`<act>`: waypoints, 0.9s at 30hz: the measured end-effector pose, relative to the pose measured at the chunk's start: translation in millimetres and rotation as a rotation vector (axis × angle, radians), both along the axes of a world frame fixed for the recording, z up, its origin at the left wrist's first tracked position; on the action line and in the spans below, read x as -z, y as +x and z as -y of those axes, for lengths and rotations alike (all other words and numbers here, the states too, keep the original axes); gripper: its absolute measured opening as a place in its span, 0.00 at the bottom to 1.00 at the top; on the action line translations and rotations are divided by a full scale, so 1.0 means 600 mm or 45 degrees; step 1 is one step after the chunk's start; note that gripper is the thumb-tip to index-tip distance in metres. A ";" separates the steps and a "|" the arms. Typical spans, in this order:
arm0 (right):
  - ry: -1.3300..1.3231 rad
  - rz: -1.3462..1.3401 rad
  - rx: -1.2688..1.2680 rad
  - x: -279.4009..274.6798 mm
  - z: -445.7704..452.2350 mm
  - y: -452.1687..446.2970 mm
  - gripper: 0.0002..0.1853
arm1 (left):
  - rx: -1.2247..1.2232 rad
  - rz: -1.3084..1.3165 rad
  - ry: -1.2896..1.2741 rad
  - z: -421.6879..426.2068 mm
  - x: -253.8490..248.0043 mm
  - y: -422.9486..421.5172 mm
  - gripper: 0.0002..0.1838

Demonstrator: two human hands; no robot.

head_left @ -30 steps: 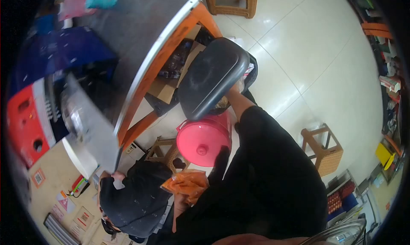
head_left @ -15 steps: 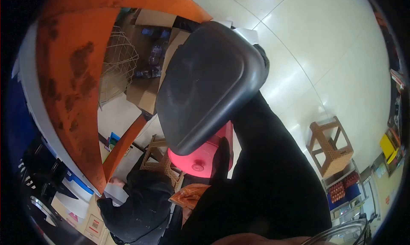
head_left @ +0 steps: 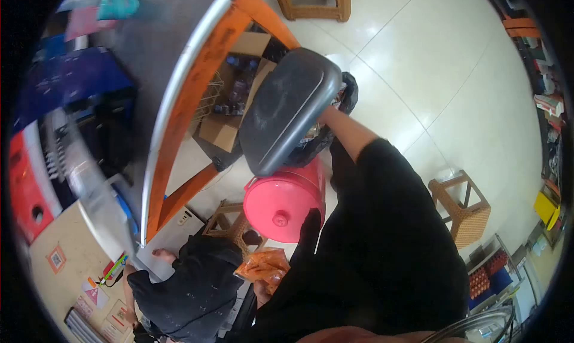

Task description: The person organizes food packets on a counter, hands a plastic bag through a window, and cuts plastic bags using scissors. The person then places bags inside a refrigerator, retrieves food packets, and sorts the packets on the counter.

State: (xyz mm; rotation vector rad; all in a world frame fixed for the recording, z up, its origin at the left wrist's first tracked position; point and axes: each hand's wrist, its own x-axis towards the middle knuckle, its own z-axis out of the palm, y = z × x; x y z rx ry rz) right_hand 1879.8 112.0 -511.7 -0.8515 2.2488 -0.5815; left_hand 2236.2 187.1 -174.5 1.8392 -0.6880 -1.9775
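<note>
A dark grey bin lid [head_left: 287, 110] is raised and tilted over a black bag of rubbish [head_left: 314, 149]. My right hand [head_left: 326, 117] reaches in at the lid's right edge; its fingers are hidden behind the lid. Low in the view, my left hand [head_left: 261, 292] is closed on a clear plastic bag of orange pieces [head_left: 266, 266]. Between the two hands stands a pink lidded bucket [head_left: 269, 208].
A co-worker in a black top [head_left: 188, 283] leans over the counter [head_left: 54, 247] at left. An orange table frame [head_left: 197, 104] stands beside an open cardboard box [head_left: 224, 131] of bottles. Brown stools [head_left: 469, 223] stand on the tiled floor [head_left: 406, 74].
The view has shifted and risen, so the lid appears smaller and farther off. My right forearm and the rubbish under the lid now show. More of the pink bucket and the orange bag is visible.
</note>
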 end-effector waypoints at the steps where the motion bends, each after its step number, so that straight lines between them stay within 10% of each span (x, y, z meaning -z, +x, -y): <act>1: -0.049 0.045 0.019 -0.032 -0.033 0.009 0.14 | 0.010 -0.036 -0.028 -0.008 -0.024 0.003 0.30; 5: -0.534 0.111 0.198 -0.101 -0.222 0.076 0.12 | 0.085 -0.226 -0.121 -0.035 -0.107 0.009 0.30; 7: -0.417 0.944 0.402 -0.185 -0.327 0.084 0.13 | 0.172 -0.326 -0.139 -0.040 -0.127 0.018 0.30; 9: -0.308 1.070 0.559 -0.314 -0.406 0.074 0.14 | 0.260 -0.386 -0.128 -0.034 -0.156 -0.013 0.29; 17: -0.789 1.445 -0.168 -0.746 -0.550 -0.075 0.24 | 0.451 -0.771 -0.320 -0.011 -0.219 -0.328 0.27; 23: -0.648 1.215 -0.576 -0.816 -0.608 -0.249 0.21 | 0.651 -0.958 -0.430 -0.090 -0.302 -0.670 0.26; 27: -0.646 1.387 -0.188 -0.858 -0.744 -0.465 0.11 | 0.707 -1.066 -0.379 -0.151 -0.327 -0.900 0.26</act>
